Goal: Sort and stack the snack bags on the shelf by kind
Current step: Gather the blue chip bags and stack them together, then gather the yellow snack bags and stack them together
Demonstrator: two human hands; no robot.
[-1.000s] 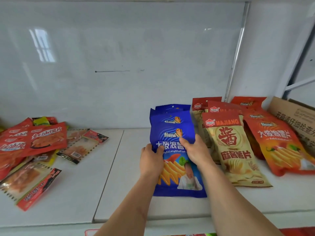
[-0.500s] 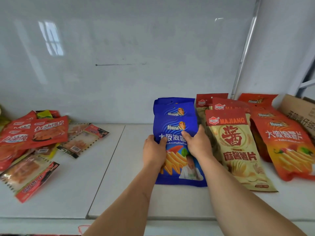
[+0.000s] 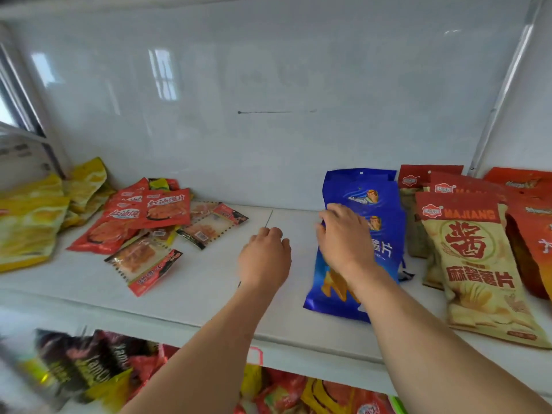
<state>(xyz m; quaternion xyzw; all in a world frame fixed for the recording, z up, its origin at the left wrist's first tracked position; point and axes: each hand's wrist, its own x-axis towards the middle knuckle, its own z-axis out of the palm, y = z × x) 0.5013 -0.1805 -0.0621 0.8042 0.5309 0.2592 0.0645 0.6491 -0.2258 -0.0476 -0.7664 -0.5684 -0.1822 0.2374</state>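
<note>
We see the white shelf (image 3: 194,297) from above, with both of the person's bare arms reaching in over its front edge. The right hand (image 3: 343,237) lies on the stack of blue chip bags (image 3: 385,231), which stands right of the middle and leans back toward the wall; the fingers spread over the upper left part of the front bag and curl at its left edge, though we cannot tell whether they truly grip it or only press on it. The left hand (image 3: 265,258) hangs just left of the blue stack, apart from it, over bare shelf, its fingers loosely curled and holding nothing. Just beside the blue bags on the right stand the beige bags with red tops (image 3: 475,264), and farther right the orange-red bags (image 3: 531,231), partly cut off by the frame. Well apart on the left lies a loose heap of red flat packs (image 3: 149,213), overlapping one another, with clear-windowed packs (image 3: 143,264) spilling toward the front. At the far left sit yellow bags (image 3: 30,225), crumpled and piled. On the lower shelf (image 3: 298,351) we make out dark, red and yellow packets (image 3: 98,363), blurred
</note>
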